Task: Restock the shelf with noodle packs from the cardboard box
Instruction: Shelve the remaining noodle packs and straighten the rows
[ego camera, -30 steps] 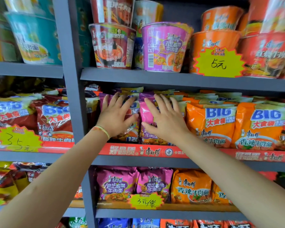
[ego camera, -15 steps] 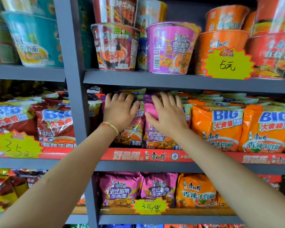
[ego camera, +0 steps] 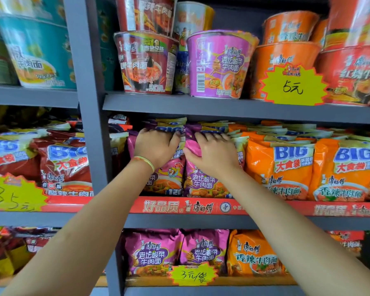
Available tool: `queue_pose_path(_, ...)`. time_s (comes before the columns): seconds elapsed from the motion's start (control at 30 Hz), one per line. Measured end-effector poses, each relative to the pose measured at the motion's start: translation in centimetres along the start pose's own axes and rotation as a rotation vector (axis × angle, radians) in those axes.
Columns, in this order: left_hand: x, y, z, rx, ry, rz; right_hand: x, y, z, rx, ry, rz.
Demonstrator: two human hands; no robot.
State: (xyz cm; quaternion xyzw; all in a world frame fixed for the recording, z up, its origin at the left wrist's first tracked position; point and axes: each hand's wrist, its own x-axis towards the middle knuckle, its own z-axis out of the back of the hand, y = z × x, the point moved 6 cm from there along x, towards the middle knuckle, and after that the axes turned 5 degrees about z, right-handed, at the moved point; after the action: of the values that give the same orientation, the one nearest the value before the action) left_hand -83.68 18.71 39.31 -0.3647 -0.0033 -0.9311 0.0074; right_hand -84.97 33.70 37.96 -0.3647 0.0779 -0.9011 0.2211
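Grey shelf (ego camera: pixel 201 107), middle tier holds two purple noodle packs (ego camera: pixel 203 182) standing side by side at its front. Left hand (ego camera: pixel 156 147) fingers curled over left pack's top; right hand (ego camera: pixel 212 151) grips right pack's top.

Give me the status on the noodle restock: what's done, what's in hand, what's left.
Done: the middle shelf already looks packed, purple packs beside orange packs. In hand: the left hand and right hand each grip the top of a front purple pack, seemingly seating them. Left: can't tell; the cardboard box is out of view.
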Motion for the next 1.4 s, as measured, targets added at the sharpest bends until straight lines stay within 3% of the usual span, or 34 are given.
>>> queue_pose_path(0.13,-0.2,0.5,0.0,0.007,-0.035,0.044,-0.5,0.3,1.1,0.018,-0.050,0.010)
queue_pose_path(0.23,-1.5,-0.3,0.4,0.003,-0.221,-0.040,-2.5,1.4,2.3,0.047,-0.161,0.066)
queue_pose_path(0.3,-3.0,-0.8,-0.1,-0.002,-0.286,-0.099,-3.6,2.1,1.8,0.032,-0.151,0.110)
queue_pose_path(0.43,-3.2,-0.2,-2.2,-0.051,-0.104,-0.079,-2.6,1.6,0.0,-0.036,-0.036,0.073)
queue_pose_path(0.53,-3.5,0.0,-1.4,-0.143,-0.122,-0.077,-2.3,1.8,0.0,0.030,-0.049,0.069)
queue_pose_path(0.7,-6.3,-3.4,1.5,-0.314,-0.292,-0.262,-4.4,0.7,3.7,0.384,-0.342,0.010)
queue_pose_path(0.8,-6.9,-6.5,2.1,-0.325,-0.316,-0.365,-6.6,-1.3,6.5,0.306,-0.519,0.012)
queue_pose_path(0.9,-7.2,-9.9,1.6,-0.189,-0.303,-0.479,-9.4,-5.3,7.5,0.193,-0.602,-0.044)
queue_pose_path(1.0,-6.4,-11.3,-0.4,-0.057,-0.184,-0.464,-10.9,-9.6,7.0,0.174,-0.536,-0.121)
queue_pose_path(1.2,-4.2,-10.5,-2.3,-0.035,-0.050,-0.382,-9.6,-13.4,2.6,0.086,-0.041,-0.006)
queue_pose_path(1.4,-4.3,-15.1,-1.4,-0.112,-0.134,-0.223,-7.1,-13.0,0.9,0.031,-0.059,-0.015)
